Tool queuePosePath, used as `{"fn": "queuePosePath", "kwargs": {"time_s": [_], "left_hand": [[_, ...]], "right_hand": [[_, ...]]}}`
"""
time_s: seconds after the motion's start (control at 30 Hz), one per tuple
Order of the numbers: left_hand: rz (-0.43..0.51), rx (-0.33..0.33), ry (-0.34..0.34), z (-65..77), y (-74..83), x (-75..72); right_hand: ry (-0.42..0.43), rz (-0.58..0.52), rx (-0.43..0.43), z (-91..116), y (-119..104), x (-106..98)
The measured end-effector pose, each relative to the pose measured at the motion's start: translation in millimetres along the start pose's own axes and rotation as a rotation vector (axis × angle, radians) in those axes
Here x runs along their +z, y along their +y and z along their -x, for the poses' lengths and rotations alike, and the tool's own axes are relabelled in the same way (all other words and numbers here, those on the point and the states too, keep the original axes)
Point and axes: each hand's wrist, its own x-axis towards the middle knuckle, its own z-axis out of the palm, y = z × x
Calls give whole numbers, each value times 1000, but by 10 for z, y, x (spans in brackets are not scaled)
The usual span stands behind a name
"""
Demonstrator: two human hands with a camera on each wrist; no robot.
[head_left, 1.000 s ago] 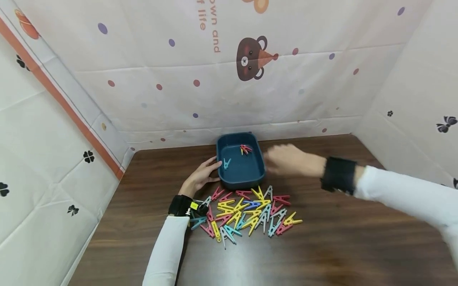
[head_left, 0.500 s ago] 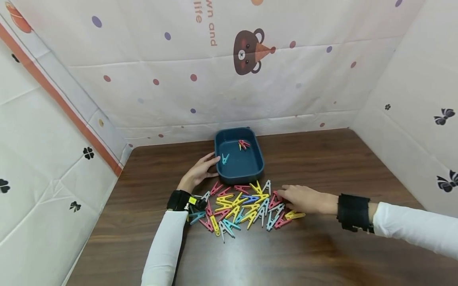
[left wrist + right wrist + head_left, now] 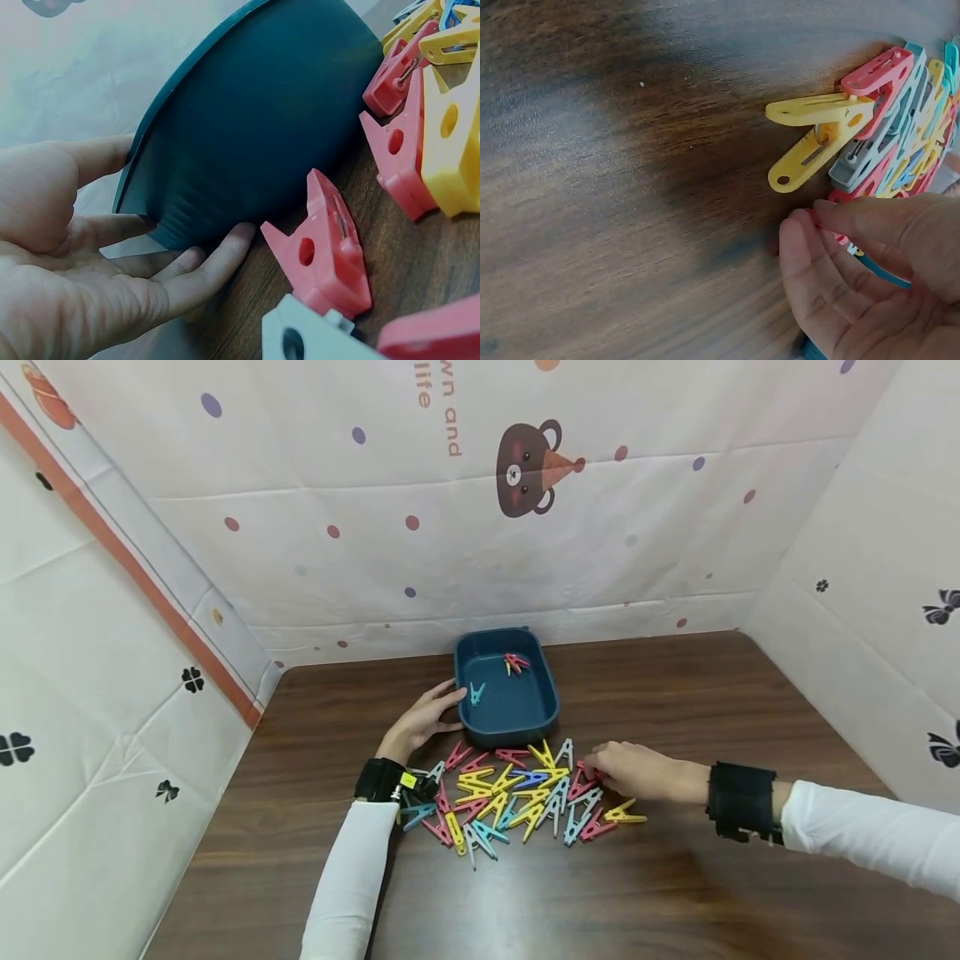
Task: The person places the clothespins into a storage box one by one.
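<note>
My left hand (image 3: 423, 720) holds the near left side of a dark teal plastic basin (image 3: 510, 727); in the left wrist view one digit reaches the basin's rim (image 3: 196, 56) and the other fingers (image 3: 217, 270) spread along its outer wall. Inside the basin lie a light blue clothespin (image 3: 476, 693) and a small red and yellow bunch (image 3: 515, 663). At the right edge of a clothespin pile, my right hand (image 3: 637, 770) pinches a red clothespin (image 3: 811, 216) between thumb and fingertips, mostly hidden by them. A yellow clothespin (image 3: 821, 135) lies beside that hand.
Red, yellow, grey, light blue and dark blue clothespins (image 3: 498, 785) lie loosely heaped in front of the basin, reaching to the left wrist. They rest on a dark wood-grain table (image 3: 675, 877). Printed white cloth (image 3: 360, 568) hangs behind the table and along both sides.
My right hand has come down from beside the basin to the right edge of the pile and closed its fingertips on a red clothespin. The left hand stays at the basin.
</note>
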Motion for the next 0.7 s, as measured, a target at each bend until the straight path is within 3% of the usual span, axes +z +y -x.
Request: {"fn": "queuePosePath", "kwargs": {"time_s": [0.17,0.33,0.53,0.7], "left_hand": [[2,-5,6,-3,2,10],[0,-12,7,-19,-10,26],[-5,-17,9,-2,-11,7],[-1,-11,5,5,-16,12]], "right_hand": [[37,3,-20,-5,19,-223],[147,44,-37,-149,-9,-768],[231,27,-2,-792,38,-1533],[216,-58,123,-1519,144,-1818]]}}
